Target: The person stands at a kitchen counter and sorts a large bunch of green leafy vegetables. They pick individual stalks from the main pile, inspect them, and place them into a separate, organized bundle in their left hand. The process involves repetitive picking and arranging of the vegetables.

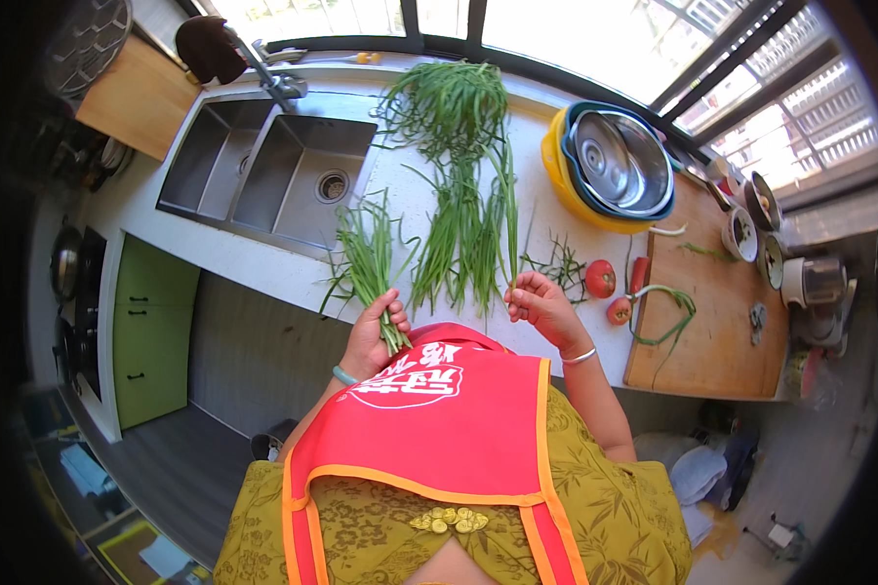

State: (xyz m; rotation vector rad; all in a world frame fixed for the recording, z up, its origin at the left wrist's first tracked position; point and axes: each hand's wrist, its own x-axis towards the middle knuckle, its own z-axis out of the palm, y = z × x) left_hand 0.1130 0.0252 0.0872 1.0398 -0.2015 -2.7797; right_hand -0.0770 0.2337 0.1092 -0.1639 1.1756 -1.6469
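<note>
My left hand (pixel 374 333) grips a bundle of Chinese chives (pixel 369 252) by the stem ends, its leaves fanning out over the counter's front edge towards the sink. Between the thumb and fingers of my right hand (pixel 538 303) are a few chive stalks (pixel 511 212), held upright in the picture. A long pile of loose chives (pixel 457 227) lies on the white countertop between my hands. Behind it sits a thicker heap of chives (pixel 450 102), leaves tangled. Short trimmed green scraps (pixel 560 267) are scattered right of my right hand.
A double steel sink (pixel 293 164) with a faucet (pixel 282 84) is at the left. Nested basins (pixel 556 172) stand at the back right. Two tomatoes (pixel 600 278) lie by a wooden board (pixel 710 336) with a scallion (pixel 669 333). Several bowls (pixel 740 232) line its far side.
</note>
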